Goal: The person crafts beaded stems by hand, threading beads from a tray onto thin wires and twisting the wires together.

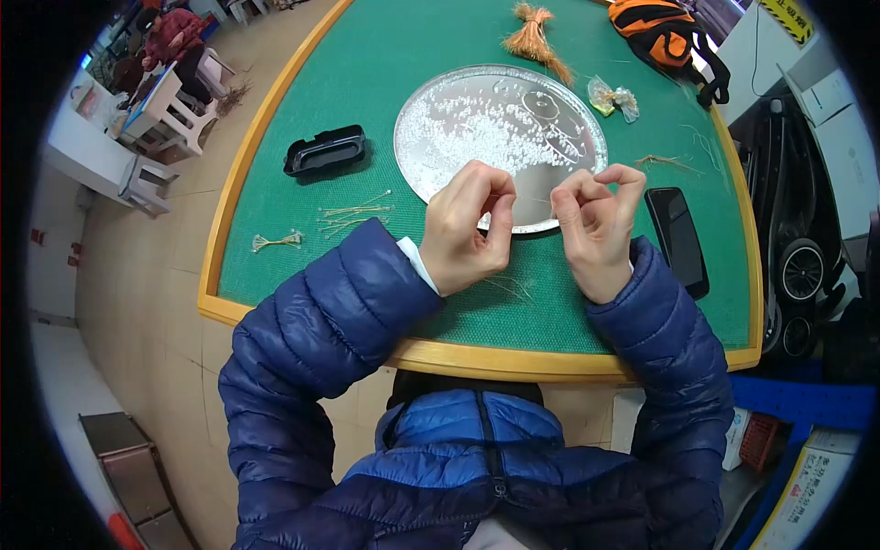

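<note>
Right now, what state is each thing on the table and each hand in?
Left hand: fingers pinched
Right hand: fingers pinched
Round tray: partly covered with small white pieces
Black container: open
Phone: flat, screen dark
Orange-brown bundle: gathered
Clear bag: crumpled
Orange-black bag: lying slumped
</note>
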